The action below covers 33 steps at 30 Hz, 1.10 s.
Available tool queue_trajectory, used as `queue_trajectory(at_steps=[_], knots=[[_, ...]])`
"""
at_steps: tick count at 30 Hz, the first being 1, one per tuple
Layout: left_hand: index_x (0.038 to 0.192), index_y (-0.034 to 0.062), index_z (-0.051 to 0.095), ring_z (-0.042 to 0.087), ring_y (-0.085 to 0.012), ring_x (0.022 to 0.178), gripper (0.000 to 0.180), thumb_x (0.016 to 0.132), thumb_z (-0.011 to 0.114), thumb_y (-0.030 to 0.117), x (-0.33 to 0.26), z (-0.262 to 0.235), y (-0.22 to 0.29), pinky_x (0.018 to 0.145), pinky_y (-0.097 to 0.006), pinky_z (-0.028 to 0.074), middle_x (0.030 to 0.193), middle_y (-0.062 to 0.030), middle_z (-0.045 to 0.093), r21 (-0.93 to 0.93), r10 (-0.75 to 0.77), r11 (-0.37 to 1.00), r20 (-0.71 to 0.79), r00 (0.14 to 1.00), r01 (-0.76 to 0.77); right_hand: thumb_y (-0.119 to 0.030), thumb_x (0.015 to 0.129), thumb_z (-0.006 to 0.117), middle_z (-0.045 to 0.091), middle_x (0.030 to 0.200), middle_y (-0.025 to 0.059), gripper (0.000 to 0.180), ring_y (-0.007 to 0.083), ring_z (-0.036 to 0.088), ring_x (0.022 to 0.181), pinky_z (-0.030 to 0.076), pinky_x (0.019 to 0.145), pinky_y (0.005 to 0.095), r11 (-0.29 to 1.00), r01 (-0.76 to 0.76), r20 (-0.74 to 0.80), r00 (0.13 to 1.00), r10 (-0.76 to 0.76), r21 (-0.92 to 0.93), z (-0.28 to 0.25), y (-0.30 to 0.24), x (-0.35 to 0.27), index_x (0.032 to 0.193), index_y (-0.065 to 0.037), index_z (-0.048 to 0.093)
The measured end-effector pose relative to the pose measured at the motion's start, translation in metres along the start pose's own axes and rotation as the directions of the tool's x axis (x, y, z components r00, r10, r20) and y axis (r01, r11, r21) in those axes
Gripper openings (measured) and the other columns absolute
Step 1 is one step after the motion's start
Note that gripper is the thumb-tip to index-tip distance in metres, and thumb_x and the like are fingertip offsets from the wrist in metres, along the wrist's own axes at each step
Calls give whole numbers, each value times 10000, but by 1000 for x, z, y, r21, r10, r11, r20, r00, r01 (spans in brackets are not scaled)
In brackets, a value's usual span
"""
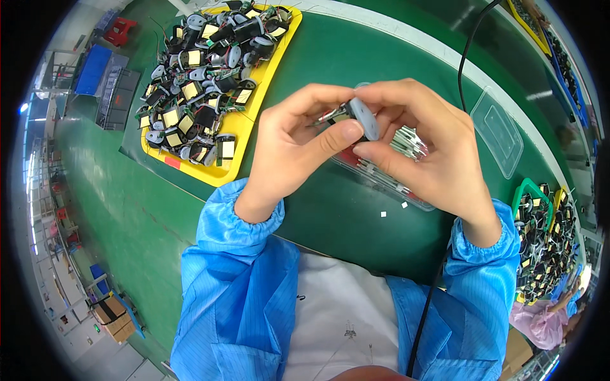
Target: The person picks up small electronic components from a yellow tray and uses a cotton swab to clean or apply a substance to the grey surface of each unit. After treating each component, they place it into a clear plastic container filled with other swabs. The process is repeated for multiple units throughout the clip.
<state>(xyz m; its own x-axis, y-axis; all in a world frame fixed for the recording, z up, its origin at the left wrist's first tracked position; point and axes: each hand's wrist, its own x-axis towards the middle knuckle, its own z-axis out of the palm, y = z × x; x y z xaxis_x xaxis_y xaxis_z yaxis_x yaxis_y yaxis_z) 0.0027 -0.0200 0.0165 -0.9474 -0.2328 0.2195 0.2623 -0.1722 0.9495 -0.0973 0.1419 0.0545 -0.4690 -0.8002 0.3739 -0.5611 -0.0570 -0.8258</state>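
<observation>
Between my two hands is a small black part with a grey oval end cap [363, 119] and thin wires trailing from its left side. My left hand [286, 143] pinches it with the thumb against the cap's lower edge. On the other side, my right hand [438, 149] has its fingertips closed around the cap's upper and right edges. Below the hands, partly covered by them, lies a clear plastic box [416, 200] holding thin pale and red pieces. Similar black parts with grey caps fill a yellow tray [270, 79] at the upper left.
A clear lid [499, 133] lies to the right on the green table [337, 38]. Two small white squares [383, 214] sit near the box. A black cable [467, 54] hangs at the upper right. More parts crowd a green-rimmed tray [524, 188]; a person in pink [540, 324] is beyond.
</observation>
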Motion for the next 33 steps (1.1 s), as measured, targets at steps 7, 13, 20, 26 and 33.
queue_trajectory(at_steps=[7, 13, 20, 26, 33], knots=[[1119, 18, 510, 619, -217, 901, 223, 934, 560, 132, 3, -8, -2, 725, -329, 526, 1060, -124, 602, -87, 5, 996, -135, 991, -17, -111, 740, 706, 609, 793, 132, 159, 303, 618, 732, 496, 653, 396, 904, -3, 270, 954, 131, -428, -17, 19, 2, 795, 5, 613], [1141, 18, 499, 624, -228, 899, 246, 938, 558, 144, 4, -7, -4, 738, -331, 527, 1047, -135, 606, -101, 3, 995, -151, 988, -19, -120, 736, 686, 613, 768, 119, 126, 303, 608, 713, 486, 640, 408, 838, 8, 325, 924, 202, -545, 5, 27, -9, 782, -15, 634], [1232, 12, 471, 623, -221, 912, 330, 951, 541, 170, 3, -7, -3, 764, -341, 518, 1059, -152, 615, -59, -33, 998, -194, 980, 22, -109, 744, 648, 626, 749, 146, 116, 321, 620, 695, 495, 638, 412, 804, -72, 269, 922, 280, -590, 15, 29, -9, 757, 3, 626], [1258, 19, 455, 607, -227, 918, 357, 964, 510, 214, 4, -10, -1, 762, -349, 506, 1064, -152, 605, -141, -54, 990, -252, 966, 18, -62, 721, 647, 600, 679, 124, 96, 277, 605, 632, 477, 577, 352, 938, -7, 199, 977, 81, -347, -10, 24, 2, 758, 0, 582], [1283, 37, 408, 598, -234, 919, 364, 968, 476, 208, 3, -7, 0, 745, -349, 507, 1076, -151, 578, -259, -108, 964, -171, 979, 61, -103, 874, 631, 592, 679, 0, 117, 48, 544, 587, 396, 489, 208, 876, -340, 32, 936, 350, 342, -26, 2, 7, 915, -7, 577]])
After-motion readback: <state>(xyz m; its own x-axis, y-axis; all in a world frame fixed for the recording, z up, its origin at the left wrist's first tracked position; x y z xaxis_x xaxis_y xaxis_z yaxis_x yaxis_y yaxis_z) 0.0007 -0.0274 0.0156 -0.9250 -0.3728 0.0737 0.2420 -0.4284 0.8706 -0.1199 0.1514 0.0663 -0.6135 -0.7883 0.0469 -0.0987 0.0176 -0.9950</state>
